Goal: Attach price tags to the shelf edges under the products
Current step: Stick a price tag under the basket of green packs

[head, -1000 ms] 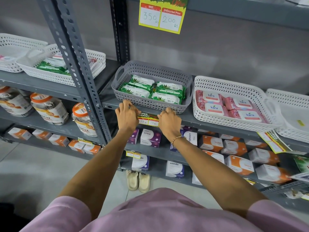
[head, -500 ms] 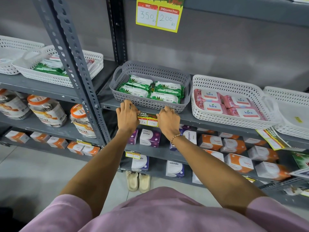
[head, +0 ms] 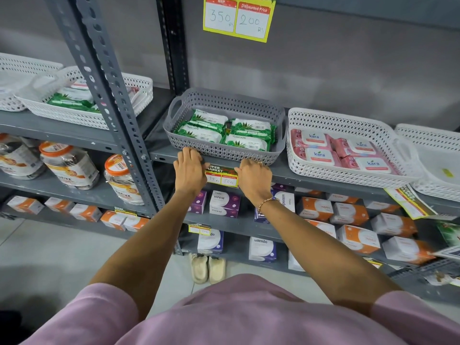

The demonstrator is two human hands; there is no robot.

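Yellow price tag (head: 221,176) — both hands still pressing, unmoved.

Price tag (head: 221,176): both ends hidden under left hand (head: 190,173) and right hand (head: 254,179); left figure partly covered. Upper price card (head: 239,18) cut off by top edge. Far-right white basket (head: 433,145) runs out of frame.

The price tag (head: 221,176) was yellow with red and white panels. The basket (head: 225,102) above it was grey with a diamond lattice, holding green-and-white packs (head: 249,141). The neighbouring basket (head: 341,120) was white.
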